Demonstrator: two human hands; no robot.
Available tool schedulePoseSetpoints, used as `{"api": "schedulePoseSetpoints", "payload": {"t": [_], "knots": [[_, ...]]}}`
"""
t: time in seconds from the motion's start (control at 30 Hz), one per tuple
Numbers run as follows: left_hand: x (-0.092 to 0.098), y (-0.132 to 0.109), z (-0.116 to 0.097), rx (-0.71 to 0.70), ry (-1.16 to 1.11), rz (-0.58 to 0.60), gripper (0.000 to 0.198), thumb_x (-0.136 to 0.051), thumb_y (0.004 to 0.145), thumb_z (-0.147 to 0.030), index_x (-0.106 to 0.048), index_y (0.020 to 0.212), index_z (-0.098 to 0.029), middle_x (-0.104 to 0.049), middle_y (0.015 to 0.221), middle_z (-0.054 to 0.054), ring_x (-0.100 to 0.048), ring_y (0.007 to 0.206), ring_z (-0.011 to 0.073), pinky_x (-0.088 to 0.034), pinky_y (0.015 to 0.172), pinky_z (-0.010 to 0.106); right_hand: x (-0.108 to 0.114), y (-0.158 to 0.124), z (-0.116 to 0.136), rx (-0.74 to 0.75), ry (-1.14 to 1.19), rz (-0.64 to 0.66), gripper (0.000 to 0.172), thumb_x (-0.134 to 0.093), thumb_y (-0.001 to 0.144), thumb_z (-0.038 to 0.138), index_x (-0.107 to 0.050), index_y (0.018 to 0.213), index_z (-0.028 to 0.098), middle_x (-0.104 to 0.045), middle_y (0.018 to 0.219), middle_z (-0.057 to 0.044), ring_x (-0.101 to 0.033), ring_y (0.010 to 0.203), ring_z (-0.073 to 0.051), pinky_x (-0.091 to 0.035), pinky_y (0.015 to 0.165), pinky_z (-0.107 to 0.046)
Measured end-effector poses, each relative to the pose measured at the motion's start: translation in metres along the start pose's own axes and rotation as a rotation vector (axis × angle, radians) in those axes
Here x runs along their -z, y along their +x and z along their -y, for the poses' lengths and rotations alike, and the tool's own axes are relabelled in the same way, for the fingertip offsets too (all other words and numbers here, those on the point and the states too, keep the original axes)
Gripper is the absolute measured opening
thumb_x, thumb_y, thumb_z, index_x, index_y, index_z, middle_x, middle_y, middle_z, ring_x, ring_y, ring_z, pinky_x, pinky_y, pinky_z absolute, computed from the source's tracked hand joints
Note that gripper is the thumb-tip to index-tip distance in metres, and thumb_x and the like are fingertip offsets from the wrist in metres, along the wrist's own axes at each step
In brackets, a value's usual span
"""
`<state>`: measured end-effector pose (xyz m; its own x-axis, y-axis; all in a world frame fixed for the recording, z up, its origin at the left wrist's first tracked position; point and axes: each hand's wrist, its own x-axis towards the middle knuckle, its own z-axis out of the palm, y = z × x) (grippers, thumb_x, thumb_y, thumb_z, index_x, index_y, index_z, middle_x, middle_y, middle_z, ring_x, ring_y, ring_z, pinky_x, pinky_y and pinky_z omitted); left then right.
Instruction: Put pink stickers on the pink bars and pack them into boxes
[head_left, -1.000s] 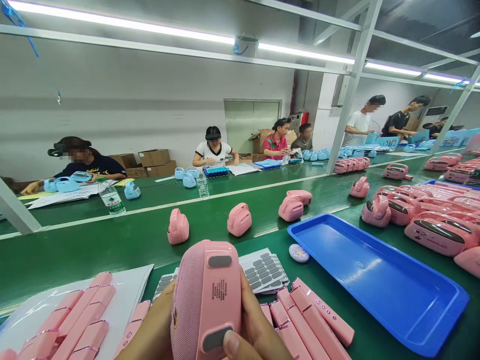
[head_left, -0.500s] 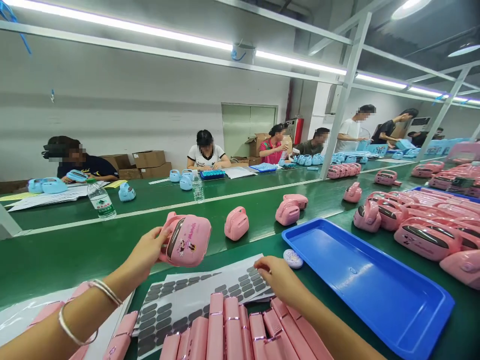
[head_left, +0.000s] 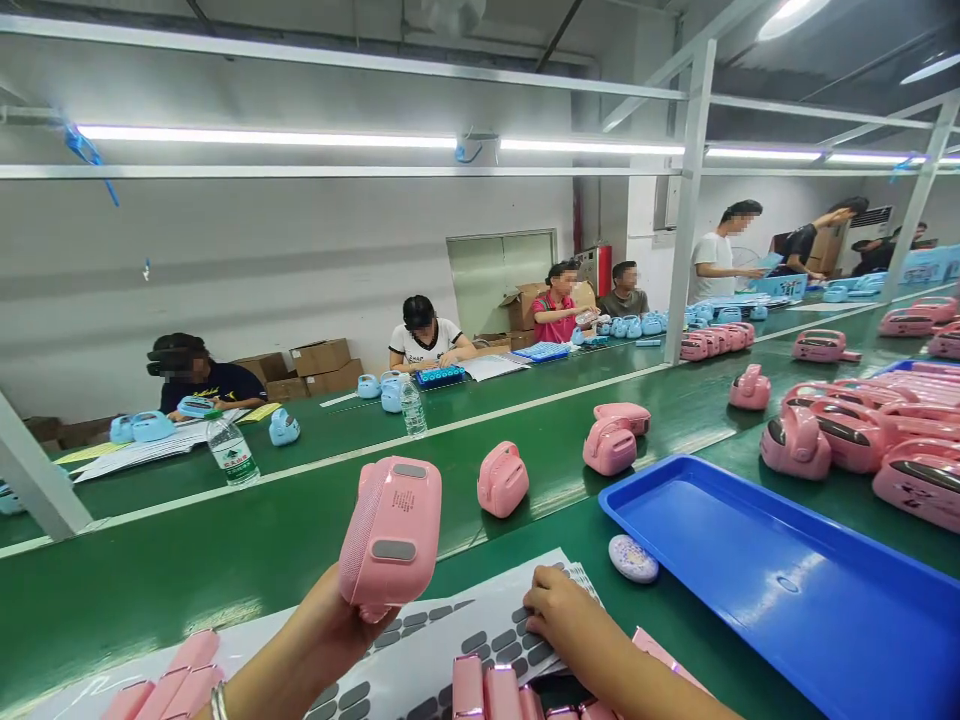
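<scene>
Speaker (head_left: 391, 530) up above the surface (head_left: 300, 560), pink, tilted with its base toward us, and the left hand (head_left: 354, 612) is wrapped round it from below! Two grey ovals (head_left: 394, 549) sit on that base, one near each end, same look as the rows on the sheets (head_left: 491, 600) lower down. Over at those sheets, the right hand (head_left: 562, 608) has its fingers curled, tips down at the paper; whether anything is pinched there, I cannot tell. Reads to me like the sticker step, with the right hand at the peeling. Next move, I'd judge, calls for a nail under one oval and a clean lift, the speaker held steady meanwhile. Mind the pink bars (head_left: 469, 685) crowding the near side!

On to the writing: between the ovals, a block of dark print (head_left: 403, 500), too fine to read. Out right, a blue tray (head_left: 750, 570), one small round mark in its floor, nothing legible. Farther off, a bottle (head_left: 232, 450) wears a green-and-white label, characters too small to make out. Across the line, a white shirt (head_left: 426, 343) shows dark letters, maybe "SHAR", partly folded.
</scene>
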<state>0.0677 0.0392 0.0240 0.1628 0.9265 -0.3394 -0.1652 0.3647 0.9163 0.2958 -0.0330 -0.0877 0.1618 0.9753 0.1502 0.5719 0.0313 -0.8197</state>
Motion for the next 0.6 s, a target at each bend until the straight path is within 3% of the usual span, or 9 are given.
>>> {"api": "schedulePoseSetpoints", "payload": {"t": [0.13,0.2,0.33,0.47,0.6], "knots": [[0.007,0.003,0.001,-0.067,0.078,0.013,0.022,-0.063,0.041,-0.019,-0.042,0.047,-0.020,-0.037,0.041,-0.006,-0.036,0.041,0.0062,-0.032,0.040,0.018,0.005,0.001,0.002,-0.065,-0.158,-0.005,0.015,-0.062,0.062,0.004,-0.063,0.067,0.017,-0.059,0.082,-0.005,-0.054,0.078,-0.019,-0.039,0.071,-0.028],[0.014,0.013,-0.004,-0.162,0.165,0.034,0.022,-0.068,0.045,-0.026,-0.050,0.056,-0.018,-0.047,0.047,-0.005,-0.036,0.043,0.0061,-0.031,0.041,0.018,0.007,0.002,0.006,-0.087,-0.191,-0.003,0.014,-0.061,0.063,0.004,-0.063,0.068,0.017,-0.060,0.081,-0.004,-0.055,0.077,-0.019,-0.038,0.069,-0.027],[0.023,0.044,-0.019,-0.394,0.407,-0.004,0.033,-0.062,0.069,-0.048,-0.055,0.084,-0.020,-0.056,0.064,-0.003,-0.048,0.053,0.0111,-0.036,0.045,0.020,0.011,0.006,0.012,-0.105,-0.216,0.011,0.014,-0.059,0.064,0.003,-0.060,0.062,0.017,-0.061,0.076,-0.004,-0.055,0.075,-0.018,-0.036,0.066,-0.025],[0.013,0.074,-0.022,-0.549,0.712,-0.023,0.022,-0.052,0.083,-0.036,-0.055,0.095,-0.017,-0.059,0.082,0.001,-0.055,0.069,0.0156,-0.044,0.060,0.029,0.016,0.007,0.014,-0.107,-0.148,0.052,0.013,-0.057,0.069,0.006,-0.060,0.069,0.019,-0.060,0.067,0.002,-0.054,0.065,-0.013,-0.035,0.058,-0.021],[-0.010,0.095,-0.005,-0.687,0.958,-0.029,0.016,-0.052,0.086,-0.029,-0.057,0.093,-0.016,-0.058,0.088,0.002,-0.054,0.075,0.0156,-0.044,0.074,0.036,0.020,0.005,0.017,-0.149,-0.094,-0.011,0.012,-0.053,0.073,0.007,-0.060,0.077,0.016,-0.061,0.066,0.000,-0.055,0.063,-0.013,-0.037,0.056,-0.021]]}}
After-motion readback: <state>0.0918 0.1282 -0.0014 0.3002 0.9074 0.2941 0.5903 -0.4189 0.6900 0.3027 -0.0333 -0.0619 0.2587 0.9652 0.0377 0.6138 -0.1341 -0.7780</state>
